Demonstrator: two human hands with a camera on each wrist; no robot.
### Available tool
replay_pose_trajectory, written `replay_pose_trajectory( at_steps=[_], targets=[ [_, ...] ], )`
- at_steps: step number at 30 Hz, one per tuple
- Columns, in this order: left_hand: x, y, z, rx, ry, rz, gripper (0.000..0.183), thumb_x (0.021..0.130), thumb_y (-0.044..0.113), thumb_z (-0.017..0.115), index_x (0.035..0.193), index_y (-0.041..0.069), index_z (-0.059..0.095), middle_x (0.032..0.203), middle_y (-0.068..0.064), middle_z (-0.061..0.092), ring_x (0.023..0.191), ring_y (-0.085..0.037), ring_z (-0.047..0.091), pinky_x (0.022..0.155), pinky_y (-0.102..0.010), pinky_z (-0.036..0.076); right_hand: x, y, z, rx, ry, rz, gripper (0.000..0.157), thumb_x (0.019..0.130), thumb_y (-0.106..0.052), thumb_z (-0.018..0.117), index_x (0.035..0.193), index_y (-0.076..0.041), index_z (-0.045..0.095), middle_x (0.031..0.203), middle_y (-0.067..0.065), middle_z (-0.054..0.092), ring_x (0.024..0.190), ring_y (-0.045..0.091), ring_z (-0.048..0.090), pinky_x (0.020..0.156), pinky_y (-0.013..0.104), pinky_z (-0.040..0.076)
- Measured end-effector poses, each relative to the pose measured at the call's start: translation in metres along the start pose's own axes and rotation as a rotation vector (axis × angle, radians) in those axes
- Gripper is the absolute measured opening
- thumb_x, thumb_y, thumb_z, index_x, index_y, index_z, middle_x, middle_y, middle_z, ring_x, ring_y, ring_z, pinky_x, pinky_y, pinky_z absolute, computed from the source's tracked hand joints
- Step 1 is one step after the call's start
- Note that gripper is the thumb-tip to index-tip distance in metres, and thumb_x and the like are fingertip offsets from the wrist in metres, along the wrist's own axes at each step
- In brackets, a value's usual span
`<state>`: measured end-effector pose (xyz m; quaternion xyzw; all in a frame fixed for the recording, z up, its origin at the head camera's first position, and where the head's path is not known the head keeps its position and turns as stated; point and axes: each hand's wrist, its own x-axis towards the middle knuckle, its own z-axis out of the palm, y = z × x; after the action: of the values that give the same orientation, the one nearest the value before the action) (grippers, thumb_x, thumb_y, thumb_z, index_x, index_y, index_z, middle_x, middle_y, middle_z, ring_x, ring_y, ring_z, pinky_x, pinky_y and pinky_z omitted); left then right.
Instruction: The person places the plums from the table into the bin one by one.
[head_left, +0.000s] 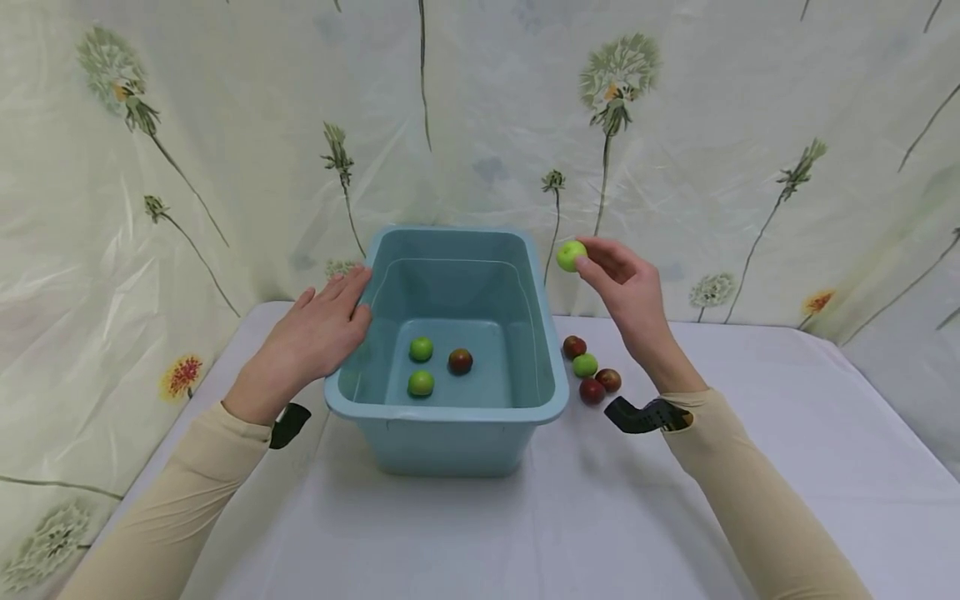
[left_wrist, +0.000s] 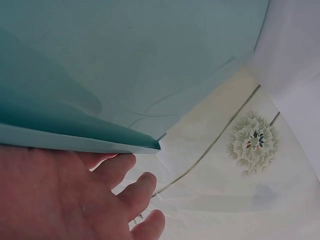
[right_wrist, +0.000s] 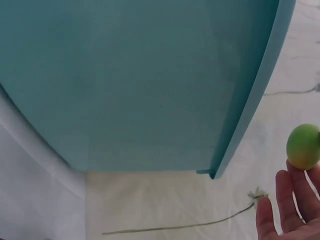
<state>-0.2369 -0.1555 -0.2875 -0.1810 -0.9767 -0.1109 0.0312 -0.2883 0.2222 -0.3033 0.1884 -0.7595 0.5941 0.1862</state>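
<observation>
From where I stand, the person's right hand (head_left: 626, 287) pinches a small green fruit (head_left: 571, 256) between thumb and fingers, up in the air just outside the right rim of the blue tub (head_left: 450, 413). The left hand (head_left: 315, 329) lies with its fingers extended along the tub's left rim, perhaps steadying it. Two green fruits (head_left: 421, 383) and a dark reddish one (head_left: 461, 361) sit on the tub's floor; on the tabletop (head_left: 675, 500), right beside it, is a little cluster of fruits (head_left: 592, 391), one green and three reddish. I'd judge this a mid-carry step, though I can't tell which way. The next move probably calls for a gentle pinch and clearance over the rim.
</observation>
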Motion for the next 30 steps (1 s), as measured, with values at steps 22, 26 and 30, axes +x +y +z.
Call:
replay_pose_trajectory(
  at_steps=[22, 26, 30],
  targets=[
    [0.000, -0.001, 0.001, -0.014, 0.002, -0.014, 0.055, 0.105, 0.021, 0.024, 0.156, 0.000, 0.019, 0.162, -0.017, 0.015, 0.147, -0.038, 0.014, 0.113, -0.062, 0.013, 0.018, -0.026, 0.032, 0.049, -0.111, -0.106, 0.035, 0.096, -0.017, 0.066, 0.129, -0.007, 0.063, 0.121, 0.007, 0.064, 0.111, 0.022, 0.060, 0.092, 0.030, 0.050],
    [0.001, -0.001, 0.001, -0.042, -0.003, -0.033, 0.056, 0.105, 0.022, 0.023, 0.157, 0.002, 0.018, 0.163, -0.015, 0.014, 0.148, -0.038, 0.013, 0.114, -0.061, 0.012, 0.016, -0.041, 0.039, 0.041, -0.141, -0.118, 0.035, 0.096, -0.011, 0.064, 0.129, 0.000, 0.061, 0.119, 0.009, 0.064, 0.109, 0.022, 0.060, 0.090, 0.028, 0.051],
    [0.001, -0.001, 0.001, -0.040, -0.007, -0.033, 0.056, 0.105, 0.022, 0.023, 0.157, 0.002, 0.018, 0.163, -0.015, 0.014, 0.148, -0.037, 0.012, 0.114, -0.061, 0.011, 0.012, -0.058, 0.046, 0.032, -0.188, -0.123, 0.035, 0.095, -0.004, 0.062, 0.128, 0.008, 0.058, 0.118, 0.011, 0.063, 0.108, 0.022, 0.060, 0.090, 0.028, 0.050]
  ],
)
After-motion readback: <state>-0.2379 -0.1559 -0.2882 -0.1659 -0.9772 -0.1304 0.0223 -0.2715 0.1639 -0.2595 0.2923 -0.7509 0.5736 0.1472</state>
